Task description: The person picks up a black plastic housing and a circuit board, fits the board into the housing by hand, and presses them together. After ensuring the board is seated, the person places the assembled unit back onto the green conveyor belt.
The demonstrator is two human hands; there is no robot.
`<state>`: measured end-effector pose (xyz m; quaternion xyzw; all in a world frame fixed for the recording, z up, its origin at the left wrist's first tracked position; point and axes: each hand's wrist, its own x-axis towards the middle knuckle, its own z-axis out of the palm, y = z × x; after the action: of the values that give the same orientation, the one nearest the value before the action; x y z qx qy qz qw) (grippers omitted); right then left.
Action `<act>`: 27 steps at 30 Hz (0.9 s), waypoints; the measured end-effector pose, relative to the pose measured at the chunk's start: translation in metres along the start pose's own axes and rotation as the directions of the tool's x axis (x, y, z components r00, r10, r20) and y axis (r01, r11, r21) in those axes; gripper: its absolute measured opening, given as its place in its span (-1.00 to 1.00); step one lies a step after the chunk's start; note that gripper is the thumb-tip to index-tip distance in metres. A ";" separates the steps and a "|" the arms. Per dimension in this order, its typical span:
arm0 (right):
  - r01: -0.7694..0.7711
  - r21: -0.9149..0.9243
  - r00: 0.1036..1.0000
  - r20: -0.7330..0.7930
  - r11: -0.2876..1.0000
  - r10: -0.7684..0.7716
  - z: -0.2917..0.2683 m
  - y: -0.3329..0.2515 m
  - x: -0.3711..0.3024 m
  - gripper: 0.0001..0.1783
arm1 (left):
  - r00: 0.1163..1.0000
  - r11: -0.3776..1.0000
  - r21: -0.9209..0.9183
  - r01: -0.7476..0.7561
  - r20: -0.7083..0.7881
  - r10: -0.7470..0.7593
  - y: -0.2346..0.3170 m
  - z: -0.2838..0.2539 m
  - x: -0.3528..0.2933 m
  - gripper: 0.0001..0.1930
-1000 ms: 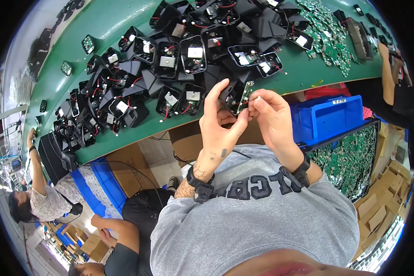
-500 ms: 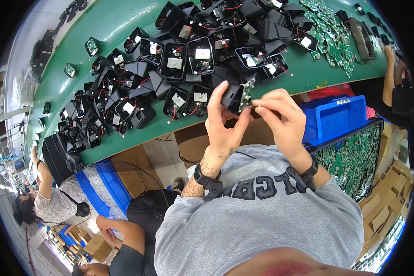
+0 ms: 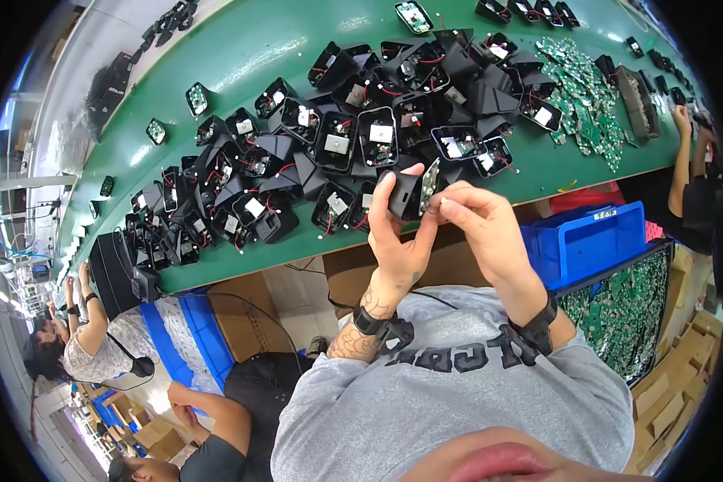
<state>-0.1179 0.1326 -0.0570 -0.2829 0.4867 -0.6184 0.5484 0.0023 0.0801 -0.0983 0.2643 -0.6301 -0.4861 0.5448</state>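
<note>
Head view: a black plastic housing [image 3: 406,194] is held up in front of the person, with a green circuit board [image 3: 430,186] standing at its right side. The board is seen almost edge-on; its long axis runs nearly upright, the top leaning slightly right. Whether it is seated in the housing cannot be told.

The left hand [image 3: 399,245] is wrapped around the housing, fingers on its left, thumb reaching up toward the board's lower end. The right hand [image 3: 486,229] is nearer the board, coming from the right, thumb and forefinger pinched narrow on a small white piece [image 3: 443,203], possibly a plug, just beside that lower end. Contact with the board is unclear.

Beyond the hands, more black housings [image 3: 490,92] with red wires crowd a green table [image 3: 249,60]. Loose circuit boards [image 3: 582,100] lie heaped farther right; a blue bin [image 3: 542,253] sits right of the right hand.
</note>
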 end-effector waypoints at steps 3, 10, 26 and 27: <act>0.003 -0.029 1.000 0.026 1.000 -0.002 -0.003 -0.006 0.003 -0.85 | 0.996 0.997 0.027 -0.074 0.055 0.073 -0.004 -0.003 0.004 -0.27; 0.085 0.000 0.994 0.067 0.996 -0.085 0.002 -0.002 0.001 -0.85 | 0.984 0.985 0.091 -0.146 0.118 0.135 -0.013 -0.009 0.005 -0.28; -0.048 0.109 0.986 0.163 0.993 0.030 -0.008 0.000 0.005 -0.85 | 0.943 0.973 0.022 -0.231 0.251 0.218 -0.013 -0.017 0.012 -0.33; -0.046 0.109 0.986 0.163 0.993 0.028 -0.008 -0.001 0.005 -0.85 | 0.937 0.971 0.012 -0.239 0.263 0.228 -0.014 -0.017 0.013 -0.34</act>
<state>-0.1269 0.1297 -0.0602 -0.2916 0.4105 -0.6096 0.6122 0.0127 0.0581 -0.1063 0.1335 -0.7335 -0.4345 0.5054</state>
